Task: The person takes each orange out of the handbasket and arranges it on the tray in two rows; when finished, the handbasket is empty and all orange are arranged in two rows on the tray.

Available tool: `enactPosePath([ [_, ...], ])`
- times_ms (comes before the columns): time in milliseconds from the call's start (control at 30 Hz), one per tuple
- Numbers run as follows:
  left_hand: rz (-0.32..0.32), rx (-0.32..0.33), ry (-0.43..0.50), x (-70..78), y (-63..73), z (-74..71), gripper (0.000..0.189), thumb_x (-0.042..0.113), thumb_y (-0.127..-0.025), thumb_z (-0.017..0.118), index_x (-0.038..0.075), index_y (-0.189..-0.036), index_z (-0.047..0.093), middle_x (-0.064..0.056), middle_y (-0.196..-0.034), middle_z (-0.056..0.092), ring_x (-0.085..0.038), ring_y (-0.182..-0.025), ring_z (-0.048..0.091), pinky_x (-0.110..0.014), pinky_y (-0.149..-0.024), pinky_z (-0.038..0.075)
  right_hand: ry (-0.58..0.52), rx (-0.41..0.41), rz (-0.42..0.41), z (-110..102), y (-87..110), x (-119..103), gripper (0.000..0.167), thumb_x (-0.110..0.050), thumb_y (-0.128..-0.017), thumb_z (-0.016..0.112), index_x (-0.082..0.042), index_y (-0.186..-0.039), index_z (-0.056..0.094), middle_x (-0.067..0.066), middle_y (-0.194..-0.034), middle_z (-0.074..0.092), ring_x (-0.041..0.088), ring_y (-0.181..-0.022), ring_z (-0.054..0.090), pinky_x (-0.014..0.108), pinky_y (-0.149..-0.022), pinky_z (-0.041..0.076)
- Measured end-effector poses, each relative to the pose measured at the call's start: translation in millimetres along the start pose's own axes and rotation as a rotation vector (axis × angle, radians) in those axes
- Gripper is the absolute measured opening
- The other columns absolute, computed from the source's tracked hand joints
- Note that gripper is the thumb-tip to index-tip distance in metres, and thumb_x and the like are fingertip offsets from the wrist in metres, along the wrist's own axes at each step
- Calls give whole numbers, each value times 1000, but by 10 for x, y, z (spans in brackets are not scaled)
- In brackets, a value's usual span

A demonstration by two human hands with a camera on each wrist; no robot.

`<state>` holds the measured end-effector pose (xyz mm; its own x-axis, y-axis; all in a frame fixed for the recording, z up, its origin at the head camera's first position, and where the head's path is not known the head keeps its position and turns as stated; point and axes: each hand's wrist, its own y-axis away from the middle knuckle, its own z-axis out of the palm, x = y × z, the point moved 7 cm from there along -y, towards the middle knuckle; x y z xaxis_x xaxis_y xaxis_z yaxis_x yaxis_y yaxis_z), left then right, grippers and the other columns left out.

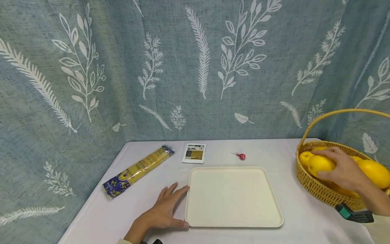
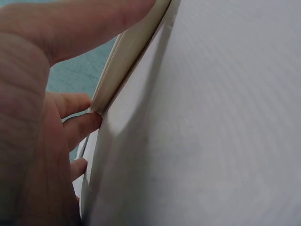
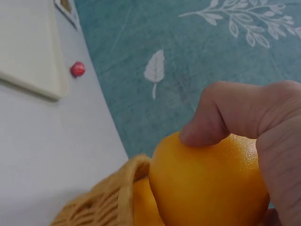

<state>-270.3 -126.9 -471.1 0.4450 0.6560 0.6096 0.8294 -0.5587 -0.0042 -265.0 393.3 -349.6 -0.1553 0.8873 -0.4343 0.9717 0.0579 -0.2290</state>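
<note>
My right hand [image 1: 344, 167] is at the wicker basket [image 1: 317, 188] and grips a round, smooth yellow fruit [image 1: 321, 165] over the basket's left part. In the right wrist view the thumb presses on top of this yellow fruit [image 3: 207, 183], close over the basket rim [image 3: 127, 197]. On the table, my left hand [image 1: 163, 211] lies with fingers spread at the left edge of a cream tray [image 1: 233, 196]. Its thumb and fingertips are right at the tray's rim [image 2: 127, 56] in the left wrist view.
More yellow fruits [image 1: 373, 173] fill the basket, under its tall arched handle [image 1: 350, 110]. A pack of spaghetti [image 1: 138, 171] lies at the left. Behind the tray are a flat packet [image 1: 194, 153] and a red lollipop [image 1: 242, 156]. A patterned curtain [image 1: 182, 67] borders the table.
</note>
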Motion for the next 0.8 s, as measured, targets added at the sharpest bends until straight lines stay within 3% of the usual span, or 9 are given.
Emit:
enactPosePath([
  [167, -12, 1, 1, -4, 11, -3, 118, 60, -61, 90, 18, -157, 36, -23, -163, 28, -50, -152, 10, -71, -120, -2, -80, 97, -35, -58, -1, -213, 61, -20, -80, 82, -4, -133, 59, 23, -131, 49, 32, -90, 53, 34, -60, 46],
  [300, -28, 2, 5, -8, 11, 4, 118, 61, -61, 90, 18, -157, 36, -24, -163, 27, -49, -153, 10, -72, -119, -1, -195, 116, -15, -1, -11, -365, 62, -19, -84, 81, -4, -137, 54, 21, -135, 51, 22, -87, 53, 30, -61, 49],
  [467, -21, 6, -9, -7, 11, 4, 119, 61, -62, 90, 17, -158, 35, -25, -163, 27, -49, -152, 10, -71, -120, -1, -292, 141, -52, 127, -68, -593, 59, -16, -88, 79, -5, -140, 53, 16, -136, 52, 7, -91, 53, 19, -69, 50],
  [800, -54, 8, -29, -59, 21, 15, 120, 66, -60, 87, 22, -158, 35, -27, -163, 24, -53, -151, 10, -72, -120, 2, -510, 235, -160, 368, -224, -1108, 53, -4, -91, 73, -2, -141, 54, 7, -132, 55, 4, -99, 55, 11, -78, 52],
])
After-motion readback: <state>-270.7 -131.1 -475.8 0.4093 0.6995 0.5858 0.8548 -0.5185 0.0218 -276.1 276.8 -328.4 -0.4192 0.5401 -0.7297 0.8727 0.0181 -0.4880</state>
